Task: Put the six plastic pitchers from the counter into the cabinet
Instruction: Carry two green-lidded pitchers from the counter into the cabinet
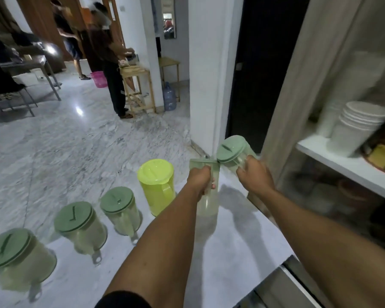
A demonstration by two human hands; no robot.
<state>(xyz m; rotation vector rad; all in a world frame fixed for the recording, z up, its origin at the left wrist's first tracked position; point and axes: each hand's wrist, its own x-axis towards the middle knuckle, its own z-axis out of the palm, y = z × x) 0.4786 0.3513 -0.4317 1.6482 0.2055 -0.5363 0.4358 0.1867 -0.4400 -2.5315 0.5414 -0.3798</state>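
Pitchers, six, on white counter [231, 252]: three green-lidded clear pitchers [80, 225] and yellow pitcher [157, 185] in a row at left edge. Left hand [199, 180] closed around square-lidded pitcher [206, 196]; right hand [255, 176] closed on round-lidded pitcher [232, 153], tilted, just beside open cabinet [333, 156]. White bowls [358, 123] occupy upper shelf.

Three pitchers [80, 227] along the counter [220, 252] have sage-green lids and cloudy clear bodies; a fourth pitcher [157, 187] is bright yellow-green all over; the counter is pale white. The floor [76, 141] is grey-veined white marble; the bowls [362, 121] on the shelf are white; a bucket [99, 79] far back is pink.
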